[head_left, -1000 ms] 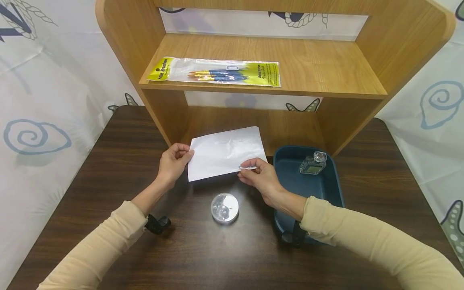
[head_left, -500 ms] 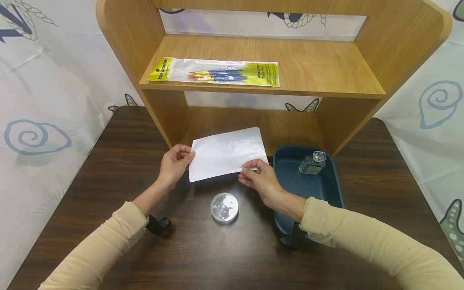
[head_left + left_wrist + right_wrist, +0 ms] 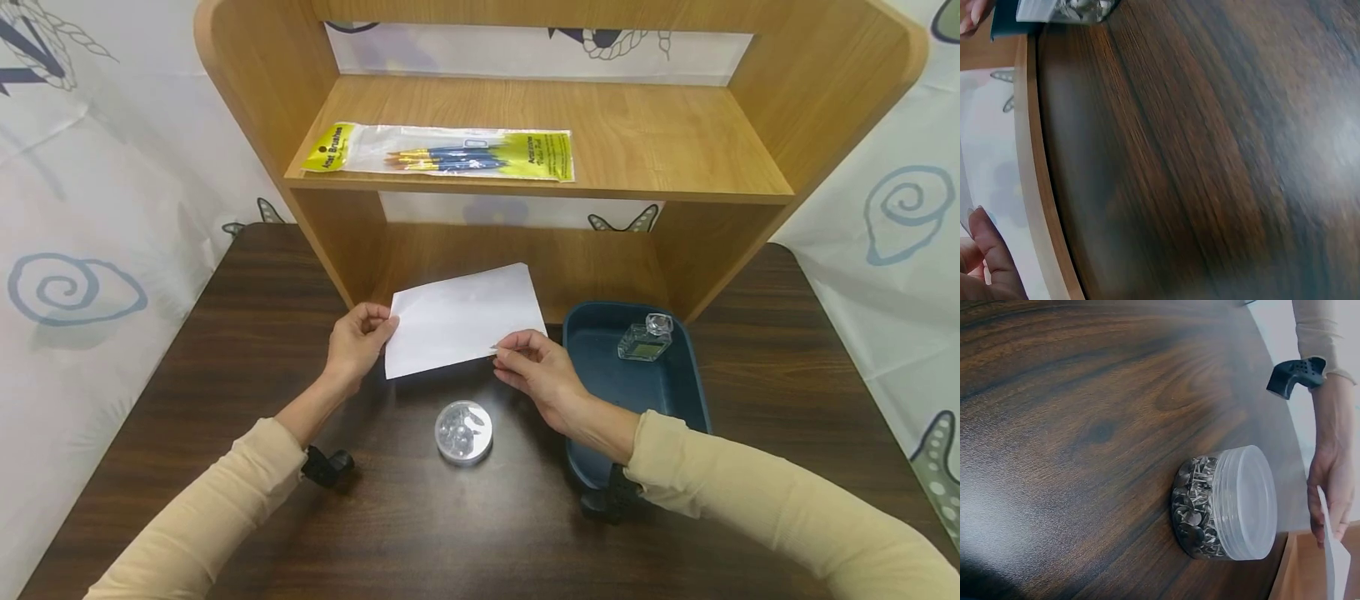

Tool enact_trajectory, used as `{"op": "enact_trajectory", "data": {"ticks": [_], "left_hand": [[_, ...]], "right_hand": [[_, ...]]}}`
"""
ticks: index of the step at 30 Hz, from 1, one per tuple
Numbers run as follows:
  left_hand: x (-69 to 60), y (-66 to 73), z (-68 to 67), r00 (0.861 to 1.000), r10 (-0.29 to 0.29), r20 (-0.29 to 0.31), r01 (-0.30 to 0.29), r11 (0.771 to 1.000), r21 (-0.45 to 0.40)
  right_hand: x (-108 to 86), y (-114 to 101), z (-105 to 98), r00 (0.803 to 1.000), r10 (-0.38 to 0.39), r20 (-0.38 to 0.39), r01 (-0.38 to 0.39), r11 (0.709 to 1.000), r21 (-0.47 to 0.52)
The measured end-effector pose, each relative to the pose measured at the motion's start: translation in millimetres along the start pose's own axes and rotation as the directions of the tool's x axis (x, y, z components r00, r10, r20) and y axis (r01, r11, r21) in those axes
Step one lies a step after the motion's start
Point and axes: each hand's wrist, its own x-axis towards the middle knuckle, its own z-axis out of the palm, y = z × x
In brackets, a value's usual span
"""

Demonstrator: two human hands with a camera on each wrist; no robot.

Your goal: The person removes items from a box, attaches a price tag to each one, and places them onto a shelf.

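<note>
Both hands hold up a white sheet of paper (image 3: 465, 312) in front of the shelf. My left hand (image 3: 355, 344) pinches its left edge between thumb and fingers; in the right wrist view this hand (image 3: 1332, 478) grips the sheet (image 3: 1337, 569), seen nearly edge-on. At the lower right edge, my right hand (image 3: 542, 372) pinches the paper, covering that corner. A tiny thin bit shows at the right fingertips, too small to identify. Below the paper, a round clear jar (image 3: 463, 433) stands on the table; the right wrist view shows the jar (image 3: 1244, 503) lidded and holding metal thumbtacks (image 3: 1194, 515).
A dark blue tray (image 3: 622, 400) lies under the right forearm, with a glass bottle (image 3: 647, 337) in it. The wooden shelf (image 3: 555, 187) rises behind, bearing a pack of artist brushes (image 3: 442, 154). The dark wood table (image 3: 420, 542) extends toward the front.
The hands and paper stay almost in place, with a slight shift of the sheet. A small loop-shaped thing seen earlier at the right fingertips now shows less. The jar and tray stay put.
</note>
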Motion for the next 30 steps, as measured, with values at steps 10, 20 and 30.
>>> {"op": "enact_trajectory", "data": {"ticks": [10,20,30], "left_hand": [[11.0,-17.6,-31.6,0.996,-0.059,0.074,0.049,0.990,0.130],[13.1,-32.3,-39.0,0.993,-0.053,0.109,0.020,0.958,0.285],[9.2,-36.2,-40.9,0.994,-0.027,0.106,-0.017,0.919,0.394]], "right_hand": [[-12.0,-7.1,-9.0,1.000,0.001,-0.016,-0.004,0.985,-0.175],[-19.5,-15.5,-14.7,0.999,-0.031,-0.024,0.023,0.964,-0.263],[-24.3,-17.7,-16.6,0.998,-0.063,0.003,0.062,0.966,-0.252]]}}
